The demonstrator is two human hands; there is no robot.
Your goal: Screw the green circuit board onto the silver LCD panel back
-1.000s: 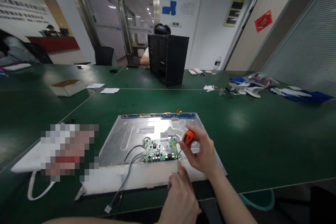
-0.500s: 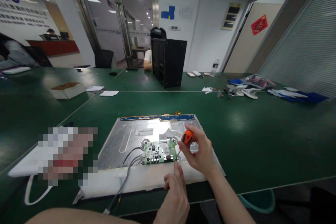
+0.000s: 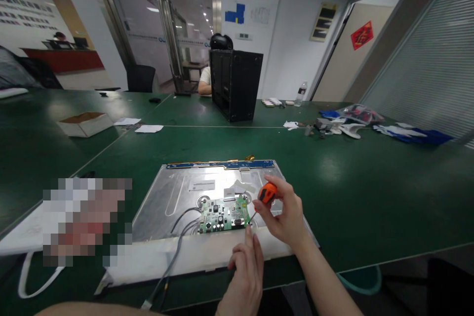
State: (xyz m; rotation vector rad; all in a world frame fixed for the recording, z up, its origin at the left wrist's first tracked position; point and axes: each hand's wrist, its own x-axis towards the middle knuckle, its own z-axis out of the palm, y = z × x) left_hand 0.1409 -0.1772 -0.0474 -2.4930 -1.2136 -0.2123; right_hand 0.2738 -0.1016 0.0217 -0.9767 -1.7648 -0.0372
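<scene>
My right hand [image 3: 284, 215] grips a stubby orange-and-black screwdriver [image 3: 267, 192]. Its thin shaft slants down to the lower right corner of a green circuit board [image 3: 224, 215]. Below that corner lies my left hand [image 3: 244, 269], index finger stretched out with its tip beside the screwdriver's tip, the other fingers partly bent; I see nothing held in it. The board sits on the metal back of a flat display panel [image 3: 157, 207], which has a blue strip board [image 3: 218, 165] along its far edge. Grey cables [image 3: 177, 252] run from the board's left side over the panel's near edge.
A blurred-out white item [image 3: 22, 234] with a white cord lies left of the panel. Farther back on the green table stand an open carton [image 3: 85, 127], a black computer case [image 3: 240, 86] and a bottle [image 3: 300, 94]. Gloves and bags [image 3: 344, 121] are heaped at right.
The whole view has shifted slightly. Both hands keep nearly the same place at the board's lower right corner, and the screwdriver's handle has turned a little.
</scene>
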